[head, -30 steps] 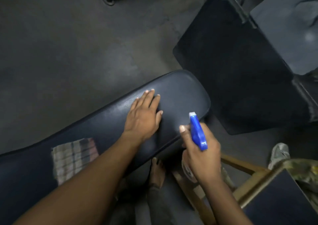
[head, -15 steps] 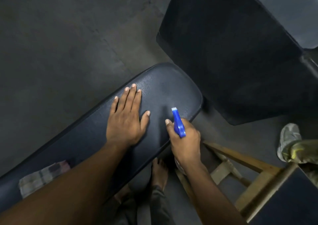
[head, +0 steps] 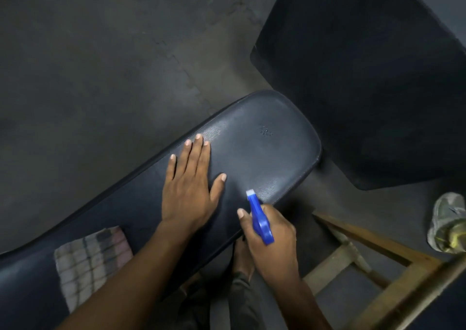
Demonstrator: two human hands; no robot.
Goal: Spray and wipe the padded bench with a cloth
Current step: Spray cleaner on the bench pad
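A long dark padded bench (head: 272, 153) runs from lower left to its rounded end at centre right. My left hand (head: 189, 188) lies flat on the pad, palm down, fingers together and holding nothing. My right hand (head: 271, 239) grips a spray bottle with a blue trigger head (head: 258, 216); its white nozzle points at the bench end, and the bottle body is hidden under the hand. A few small droplets show on the pad near the far end. A checked cloth (head: 93, 259) lies on the bench at lower left, partly behind my left forearm.
A large dark pad (head: 365, 82) leans or lies just right of the bench end. A wooden stool frame (head: 378, 259) stands at lower right. A worn shoe (head: 448, 223) sits at the right edge. My bare foot (head: 242, 261) rests on the grey floor below the bench.
The view has shifted, so the checked cloth shows more fully again. My left hand stays flat on the pad. My right hand keeps the spray bottle aimed at the bench end; droplets now show.
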